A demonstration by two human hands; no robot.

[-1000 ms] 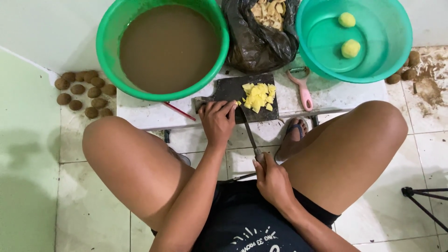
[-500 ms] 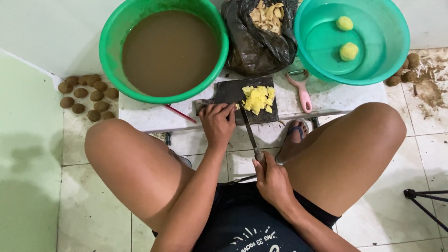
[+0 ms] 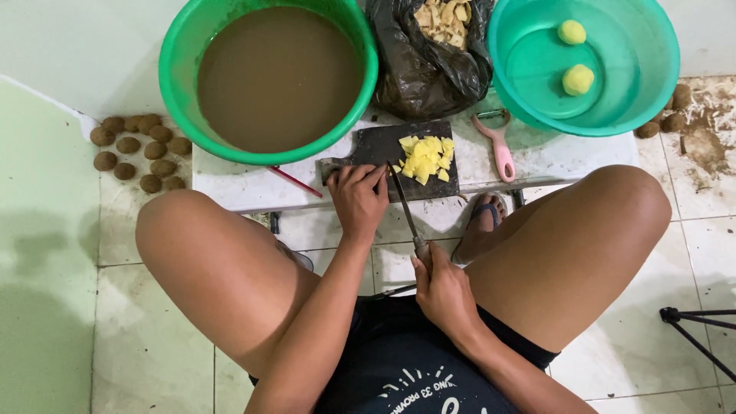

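Right hand (image 3: 443, 290) grips knife (image 3: 406, 208), left hand (image 3: 357, 198) flat on board (image 3: 381, 146) w/ potato cubes (image 3: 426, 158).

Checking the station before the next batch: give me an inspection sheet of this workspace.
Surface: low white table, wet and smeared.
Job's things: dark cutting board with yellow diced pieces; knife, tip at the pile.
Clutter: green basin of brown water; black bag of peelings; teal basin with two peeled pieces; pink peeler; unpeeled brown tubers on the floor.
Hands: left hand pressing on the board; right hand gripping the knife handle.
Cables: nothing seen.
Surroundings: tiled floor, dirt at right; tripod leg.
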